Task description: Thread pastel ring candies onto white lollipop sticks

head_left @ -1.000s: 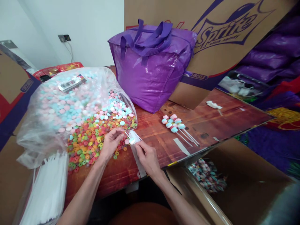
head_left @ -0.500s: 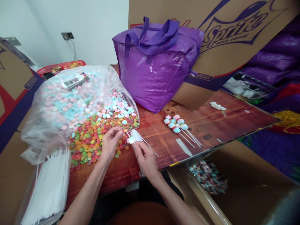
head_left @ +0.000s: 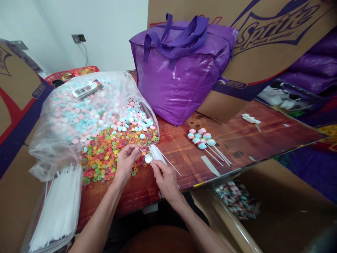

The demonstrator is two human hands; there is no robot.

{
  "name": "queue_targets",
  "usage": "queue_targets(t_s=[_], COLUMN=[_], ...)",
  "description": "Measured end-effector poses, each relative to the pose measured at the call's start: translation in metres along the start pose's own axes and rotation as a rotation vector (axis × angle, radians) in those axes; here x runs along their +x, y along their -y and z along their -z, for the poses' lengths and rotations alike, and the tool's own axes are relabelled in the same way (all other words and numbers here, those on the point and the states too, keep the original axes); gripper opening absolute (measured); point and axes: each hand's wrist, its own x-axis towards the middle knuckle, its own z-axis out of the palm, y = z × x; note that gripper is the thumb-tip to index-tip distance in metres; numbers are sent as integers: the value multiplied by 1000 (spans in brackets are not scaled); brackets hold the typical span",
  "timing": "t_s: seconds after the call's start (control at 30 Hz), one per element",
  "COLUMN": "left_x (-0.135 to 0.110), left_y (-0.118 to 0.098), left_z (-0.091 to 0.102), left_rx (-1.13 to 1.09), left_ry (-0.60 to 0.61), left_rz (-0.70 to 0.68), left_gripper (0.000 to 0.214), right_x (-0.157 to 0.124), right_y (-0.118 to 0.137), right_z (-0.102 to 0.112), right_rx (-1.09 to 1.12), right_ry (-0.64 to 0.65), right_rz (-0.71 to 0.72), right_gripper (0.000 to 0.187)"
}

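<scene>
From the head camera, I see the whole scene sitting a little further right and lower than half a second ago; the hands have barely changed their pose. My right hand (head_left: 165, 178) pinches a white stick (head_left: 168, 162) with a pale candy disc (head_left: 148, 159) threaded on its near end, and a small fan of spare white sticks (head_left: 157, 154) rests in the same grip. My left hand (head_left: 125, 160), at nine o'clock from the disc, has its fingertips pressed together on something too small to make out, just beside the disc.

The clear plastic bag (head_left: 65, 116) at ten o'clock spills pastel pink and blue discs and a heap of coloured ring candies (head_left: 105, 154) onto the wooden table (head_left: 237, 137). A second clear bag (head_left: 56, 207) at seven o'clock holds a thick bundle of white sticks. The purple tote bag (head_left: 179, 66) stands zipped at twelve o'clock.

At two o'clock lie finished candy skewers (head_left: 204, 142); I count three or four.
</scene>
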Motion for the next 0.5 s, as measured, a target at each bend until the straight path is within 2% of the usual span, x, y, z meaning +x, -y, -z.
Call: queue_targets(t_s=[0.17, 0.3, 0.37, 0.43, 0.5], left_x=[-9, -18, -14, -3, 14], left_y=[0, 5, 5, 2, -2], left_z=[-1, -7, -10, -14, -19], left_rx=[31, 70, 110, 207, 457], left_ry=[57, 157, 205, 216, 158], left_rz=[52, 97, 94, 43, -110], left_gripper=[50, 50, 49, 39, 21], right_x=[1, 5, 8, 10, 11], right_y=[2, 1, -1, -5, -9], right_z=[-4, -7, -5, -2, 2], right_rx=[25, 48, 68, 89, 102], right_ry=[-9, -83, -88, -81, -90], right_rz=[-6, 10, -6, -34, -58], right_gripper=[29, 29, 31, 32, 33])
